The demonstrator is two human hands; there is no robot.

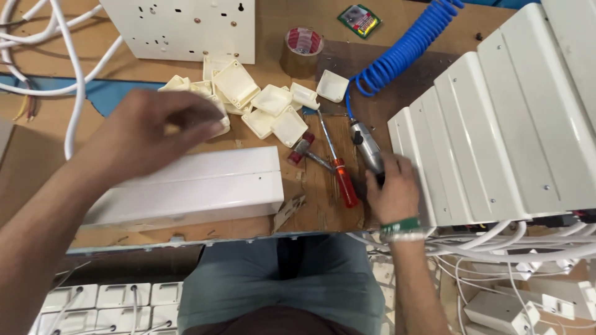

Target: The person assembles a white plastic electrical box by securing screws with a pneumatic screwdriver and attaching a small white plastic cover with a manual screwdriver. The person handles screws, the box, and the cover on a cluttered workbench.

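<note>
Gripping the silver, cylinder-shaped pneumatic screwdriver (pixel 366 146) by its dark lower end, the right hand (pixel 391 192) is closed around the tool, which lies on the table (pixel 310 205) just beside the stack of cream sheet-metal covers (pixel 496 118). Its long axis runs from the hand up and slightly to the left, away from the person, with the far end joined to the coiled blue air hose (pixel 403 49). It looks rigid, smooth and fairly heavy for its size, likely slippery on the bare metal, so the darker grip section where the fingers sit seems the surest hold; the springy hose would probably tug at it.

The left hand (pixel 155 130) hovers, blurred, over the heap of small cream plastic box shells (pixel 261 99); I cannot tell whether it is clenched on one or loose. Beneath it lies a long white rectangular metal housing (pixel 198 186). Between the hands rest a screwdriver with an orange handle (pixel 338 170) and a small hammer with a red head (pixel 304 152). Farther off stand a roll of brown packing tape (pixel 301 49), a cream perforated metal panel (pixel 186 28) and white cables (pixel 68 74)
</note>
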